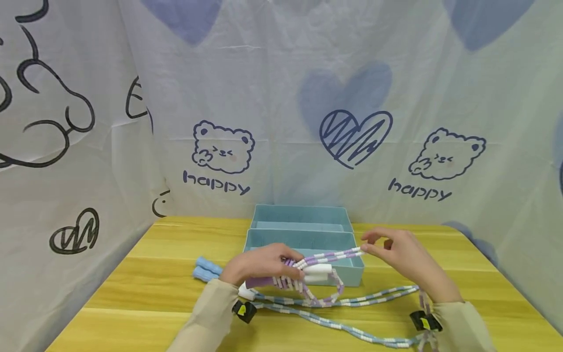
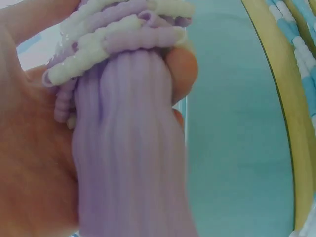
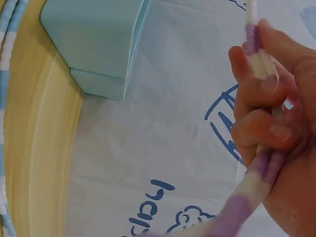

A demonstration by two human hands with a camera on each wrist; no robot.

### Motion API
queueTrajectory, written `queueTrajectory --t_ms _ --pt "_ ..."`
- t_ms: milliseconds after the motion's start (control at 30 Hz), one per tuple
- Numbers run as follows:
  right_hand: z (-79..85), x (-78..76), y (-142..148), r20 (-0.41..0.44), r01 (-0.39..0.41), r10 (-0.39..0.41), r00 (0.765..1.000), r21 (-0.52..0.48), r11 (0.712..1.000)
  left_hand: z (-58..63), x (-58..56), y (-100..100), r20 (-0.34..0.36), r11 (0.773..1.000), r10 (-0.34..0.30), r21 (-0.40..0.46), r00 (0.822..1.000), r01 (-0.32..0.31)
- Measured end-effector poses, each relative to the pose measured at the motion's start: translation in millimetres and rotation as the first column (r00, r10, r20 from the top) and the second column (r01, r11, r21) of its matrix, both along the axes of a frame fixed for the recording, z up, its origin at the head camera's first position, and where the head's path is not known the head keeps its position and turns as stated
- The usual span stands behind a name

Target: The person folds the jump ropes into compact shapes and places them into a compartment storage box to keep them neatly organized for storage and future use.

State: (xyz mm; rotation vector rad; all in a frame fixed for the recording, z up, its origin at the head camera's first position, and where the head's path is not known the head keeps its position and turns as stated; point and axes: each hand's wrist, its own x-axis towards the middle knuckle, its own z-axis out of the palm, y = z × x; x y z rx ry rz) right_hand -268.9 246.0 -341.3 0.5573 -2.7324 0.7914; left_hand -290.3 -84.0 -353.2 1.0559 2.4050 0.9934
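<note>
My left hand (image 1: 264,264) grips the purple handles (image 2: 136,148) of a beaded jump rope. Purple and white beads (image 2: 123,37) are wrapped round the handles near my fingers, and white handle ends (image 1: 318,270) stick out past them. A loop of the same rope hangs below. To the right, my right hand (image 1: 398,254) pinches a doubled stretch of this rope (image 1: 332,256), drawn out between the two hands. In the right wrist view the rope (image 3: 234,205) runs on under my curled fingers, and its tail hangs by the right wrist.
A blue and white beaded jump rope (image 1: 352,302) lies stretched across the wooden table (image 1: 145,293), its light blue handles (image 1: 206,269) to the left. Behind my hands stand two pale blue bins (image 1: 303,211), one behind the other. A printed white curtain (image 1: 281,98) closes off the back.
</note>
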Motion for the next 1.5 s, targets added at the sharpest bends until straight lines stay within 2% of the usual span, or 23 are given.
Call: queueTrajectory --t_ms 133,267,367,467,600,733,833,933,1033,1133,1233,1367,1433,1500 --pt "-0.2 -0.4 2.6 0.007 -0.025 0.025 1.000 -0.052 0.998 -0.5 -1.2 -3.9 0.068 0.997 0.011 0.071 0.998 -0.016" --pt "0.0 -2.2 3.2 -0.035 -0.017 0.015 0.999 -0.045 0.999 0.6 -3.2 -4.8 0.126 0.984 -0.073 0.173 0.989 0.051" --pt "-2.3 -5.0 5.7 -0.032 0.004 -0.005 0.999 -0.042 0.999 1.8 -3.8 -5.6 0.144 0.973 -0.123 0.213 0.982 0.091" --pt "-5.0 -7.3 11.8 0.037 0.032 -0.029 0.999 -0.084 0.996 2.8 -4.2 -7.2 0.161 0.966 -0.144 0.235 0.976 0.103" --pt "-7.9 -10.1 24.5 0.157 0.069 -0.035 0.987 -0.211 0.975 3.3 -6.0 -11.0 0.197 0.960 -0.134 0.270 0.971 0.078" --pt "-10.5 -12.9 39.0 0.248 0.029 0.065 0.967 -0.360 0.933 3.2 -8.5 -14.9 0.248 0.950 -0.125 0.311 0.961 0.044" --pt "-9.5 -13.2 45.9 0.289 -0.037 0.165 0.943 -0.401 0.915 2.9 -10.0 -16.7 0.260 0.945 -0.122 0.326 0.958 0.032" --pt "-5.2 -10.7 47.3 0.310 -0.071 0.185 0.933 -0.345 0.936 2.1 -12.0 -17.3 0.240 0.941 -0.100 0.339 0.966 0.013" --pt "-0.7 -8.5 41.5 0.303 -0.085 0.145 0.942 -0.202 0.976 1.2 -13.3 -17.6 0.232 0.933 -0.063 0.360 0.971 -0.026" --pt "-0.3 -8.2 30.2 0.300 -0.086 0.112 0.947 -0.096 0.992 0.5 -13.2 -18.0 0.238 0.924 -0.041 0.378 0.971 -0.053" --pt "-5.5 -8.4 17.9 0.301 -0.104 0.114 0.947 -0.048 0.993 -0.7 -13.8 -17.8 0.238 0.916 -0.050 0.398 0.970 -0.050" --pt "-16.7 -8.9 4.2 0.286 -0.163 0.155 0.946 0.006 0.987 -1.2 -14.4 -16.9 0.259 0.899 -0.062 0.435 0.964 -0.059" --pt "-20.9 -9.0 -1.9 0.296 -0.209 0.196 0.935 0.011 0.978 -0.8 -14.5 -16.5 0.266 0.891 -0.044 0.447 0.963 -0.083" --pt "-23.6 -8.3 -8.2 0.336 -0.259 0.248 0.909 -0.014 0.966 0.4 -14.4 -15.5 0.260 0.883 -0.006 0.454 0.966 -0.117"
